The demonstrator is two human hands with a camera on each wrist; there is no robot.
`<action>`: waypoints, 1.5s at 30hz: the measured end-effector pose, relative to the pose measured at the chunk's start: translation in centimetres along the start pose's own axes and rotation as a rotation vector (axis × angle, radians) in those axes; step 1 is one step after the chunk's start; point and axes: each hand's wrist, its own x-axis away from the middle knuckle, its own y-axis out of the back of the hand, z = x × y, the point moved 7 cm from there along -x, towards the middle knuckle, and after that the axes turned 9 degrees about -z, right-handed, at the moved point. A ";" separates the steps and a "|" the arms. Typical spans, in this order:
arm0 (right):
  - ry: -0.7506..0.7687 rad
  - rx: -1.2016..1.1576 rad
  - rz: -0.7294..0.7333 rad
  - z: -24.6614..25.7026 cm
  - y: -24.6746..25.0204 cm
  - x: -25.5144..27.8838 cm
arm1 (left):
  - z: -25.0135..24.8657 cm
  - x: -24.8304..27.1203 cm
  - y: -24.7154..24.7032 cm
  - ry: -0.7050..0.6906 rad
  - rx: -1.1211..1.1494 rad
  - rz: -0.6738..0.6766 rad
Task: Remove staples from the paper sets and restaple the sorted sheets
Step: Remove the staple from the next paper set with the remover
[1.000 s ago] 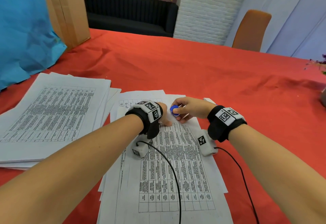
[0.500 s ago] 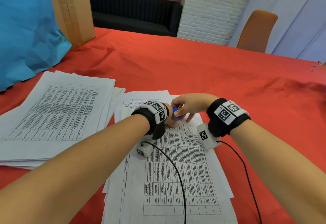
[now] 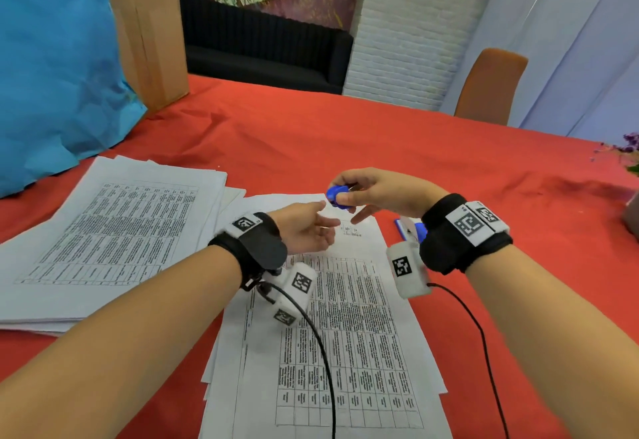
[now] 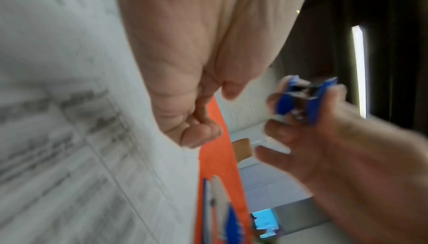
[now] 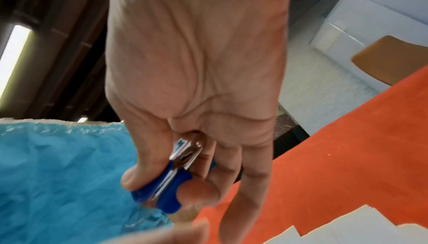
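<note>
The staple remover is pinched by the right hand just above the paper set's far corner; the left hand, nearer the sheets, is held loosely spread.

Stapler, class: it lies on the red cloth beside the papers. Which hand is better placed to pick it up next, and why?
The left hand: it is open and holds nothing. The right hand is nearer the stapler, but pinches the blue staple remover, so it would probably have to set that down first.
</note>
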 end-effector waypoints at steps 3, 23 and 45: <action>0.109 0.347 -0.066 2.2 -2.6 -0.8 | -1.1 1.4 0.5 -0.092 0.254 -0.008; -0.202 -1.383 -0.469 -4.6 -6.6 -0.6 | -0.1 9.8 11.5 -0.349 -0.679 -0.348; -0.273 -1.658 -0.592 -13.2 -7.0 0.9 | -0.6 2.3 -0.5 -0.374 -1.886 -0.337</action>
